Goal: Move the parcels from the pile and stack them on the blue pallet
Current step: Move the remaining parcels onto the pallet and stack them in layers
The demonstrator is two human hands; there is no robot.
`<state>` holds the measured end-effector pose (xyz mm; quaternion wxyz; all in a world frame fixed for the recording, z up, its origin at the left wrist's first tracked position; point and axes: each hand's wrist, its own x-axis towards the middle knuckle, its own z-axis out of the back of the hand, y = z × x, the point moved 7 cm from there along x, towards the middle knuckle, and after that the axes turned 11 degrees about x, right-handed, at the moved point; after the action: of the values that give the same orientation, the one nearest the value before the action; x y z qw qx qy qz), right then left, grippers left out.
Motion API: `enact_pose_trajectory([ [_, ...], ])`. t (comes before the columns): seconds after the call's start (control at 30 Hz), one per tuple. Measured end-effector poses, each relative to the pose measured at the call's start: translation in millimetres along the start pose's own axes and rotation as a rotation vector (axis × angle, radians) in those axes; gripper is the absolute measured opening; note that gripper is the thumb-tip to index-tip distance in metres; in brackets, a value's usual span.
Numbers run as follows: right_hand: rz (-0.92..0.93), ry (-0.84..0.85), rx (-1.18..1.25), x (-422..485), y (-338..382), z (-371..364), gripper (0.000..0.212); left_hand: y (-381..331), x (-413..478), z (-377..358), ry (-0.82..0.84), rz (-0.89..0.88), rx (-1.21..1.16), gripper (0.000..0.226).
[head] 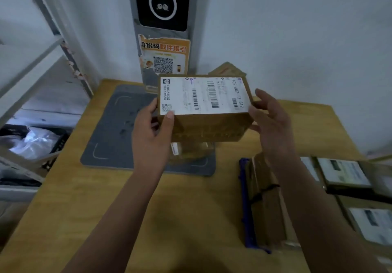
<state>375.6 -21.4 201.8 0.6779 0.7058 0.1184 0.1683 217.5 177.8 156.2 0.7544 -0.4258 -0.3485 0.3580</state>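
Parcel (203, 103) of brown cardboard, white shipping label with barcodes facing up, is what I see held in the air between both hands, above the grey mat (110, 128) on the wooden counter (169, 209). My left hand (150, 132) grasps its left end, the thumb pressed on the near corner of the label and the fingers curled round the side. My right hand (273, 124) lies against the right end with fingers fairly straight and spread, not curled round it.

Under the lifted box a smaller parcel (191, 150) sits on the mat, and another brown carton (228, 70) shows just behind it by the wall. The blue pallet (246, 209) is low on the right, beside the counter, with cardboard boxes (267, 198) lying on it; more labelled parcels (343, 173) lie further right. Behind the mat stands a grey post (197, 39) with a dark screen and an orange QR notice (164, 54). A metal shelf (31, 77) is on the left.
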Motion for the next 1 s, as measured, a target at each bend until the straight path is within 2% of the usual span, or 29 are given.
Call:
enact_pose_trajectory([
  [0.17, -0.016, -0.165, 0.020, -7, 11, 91, 0.035, -50, -35, -56, 0.103, -0.061, -0.046, 0.036],
  [0.4, -0.031, -0.319, -0.054, -17, -5, 199, 0.034, -86, -89, -140, 0.259, -0.068, -0.028, 0.047],
  [0.5, -0.067, -0.315, -0.088, -22, -17, 234, 0.034, -88, -113, -170, 0.308, -0.053, 0.003, 0.047],
  [0.6, -0.113, -0.296, -0.092, -26, -31, 262, 0.021, -89, -137, -194, 0.339, -0.013, 0.029, 0.043],
  [0.73, -0.147, -0.259, -0.076, -28, -48, 286, 0.020, -85, -159, -216, 0.352, 0.046, 0.045, 0.038],
  [0.87, -0.171, -0.222, -0.036, -28, -55, 299, 0.025, -83, -168, -226, 0.335, 0.085, 0.080, 0.037],
  [0.97, -0.189, -0.200, 0.005, -29, -56, 302, 0.044, -87, -171, -228, 0.328, 0.078, 0.127, 0.038],
  [1.0, -0.194, -0.186, 0.011, -29, -58, 302, 0.044, -88, -171, -228, 0.323, 0.074, 0.145, 0.039],
])
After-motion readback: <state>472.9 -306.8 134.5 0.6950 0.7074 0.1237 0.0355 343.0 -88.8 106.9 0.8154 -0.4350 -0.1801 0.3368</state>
